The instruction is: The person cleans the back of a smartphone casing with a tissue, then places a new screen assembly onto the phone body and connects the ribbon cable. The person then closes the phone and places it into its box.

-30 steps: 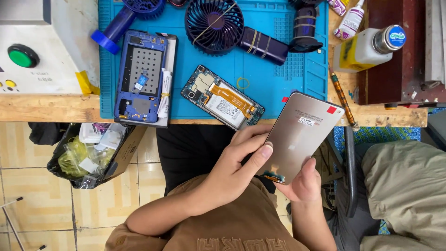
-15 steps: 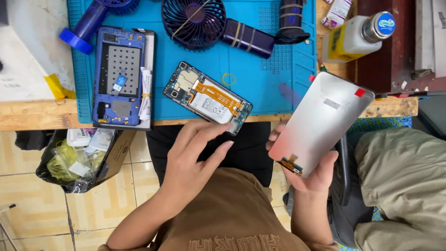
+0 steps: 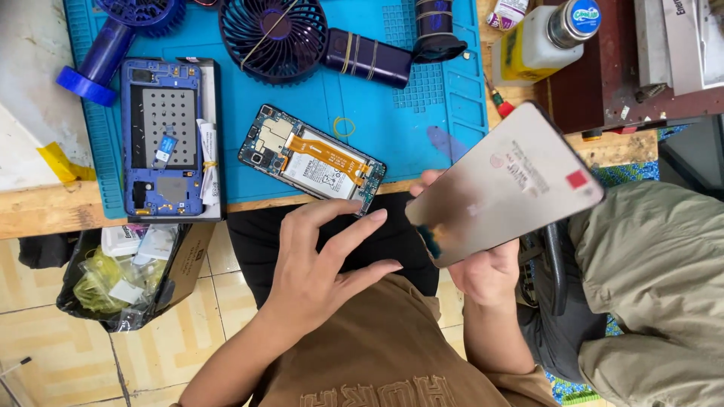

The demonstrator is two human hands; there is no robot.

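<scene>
**Phone repair bench: display panel lifted, opened phone on mat**

1. Tabletop (image 3: 45, 207), wooden edge, carrying a blue work mat (image 3: 422, 128) that bears most of the items.
2. Display panel (image 3: 513, 185), grey, back face up, small red tab near one corner. Held tilted in the air off the tabletop's near edge, over the person's lap and well apart from the phone bodies. A dark connector tail appears to hang at its lower corner, but it is blurred.
3. Blue phone frame (image 3: 162, 139), flat on the mat's left side, perforated plate showing.
4. Desk fan (image 3: 271, 34), dark blue, lying at the mat's far edge.
5. Opened phone (image 3: 313, 160), internals and orange flex exposed, lying at an angle near the mat's front edge.
6. Left hand (image 3: 324, 264), empty, fingers spread apart, hovering just below the tabletop edge with its fingertips near the opened phone, not touching it.
7. Right hand (image 3: 490, 271), closed on the display panel from beneath, at its lower edge.
8. Solvent bottle (image 3: 539, 38), yellowish, blue cap, right of the mat.
9. Yellow rubber band (image 3: 345, 126), just beyond the opened phone.

Step in hand, as judged: the panel is held apart while the free hand reaches toward the opened phone. Bringing the two together would call for an edge grip, squared corners and care with the connector tail.
</scene>
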